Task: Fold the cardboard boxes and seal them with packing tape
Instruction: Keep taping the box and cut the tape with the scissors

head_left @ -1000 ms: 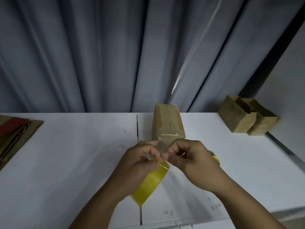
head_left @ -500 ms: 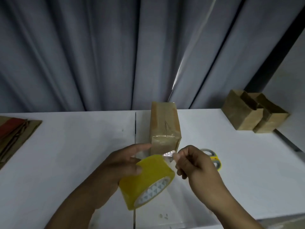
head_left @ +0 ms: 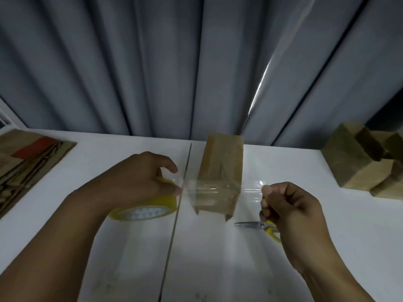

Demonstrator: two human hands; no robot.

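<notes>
A folded brown cardboard box (head_left: 222, 162) lies on the white table (head_left: 109, 236), its near end facing me. My left hand (head_left: 139, 177) grips the yellow tape roll (head_left: 148, 209) to the left of the box. My right hand (head_left: 287, 205) pinches the free end of a clear tape strip (head_left: 218, 189). The strip is stretched between my hands, across the near end of the box. Whether it touches the cardboard is unclear.
Yellow-handled scissors (head_left: 259, 226) lie on the table under my right hand. Two folded boxes (head_left: 357, 166) stand at the far right. Flat cardboard sheets (head_left: 28, 160) lie at the far left. A grey curtain hangs behind the table.
My hands have moved apart: the left carried the roll to the left, the right pulled the tape end to the right, drawing out a long strip in front of the box.
</notes>
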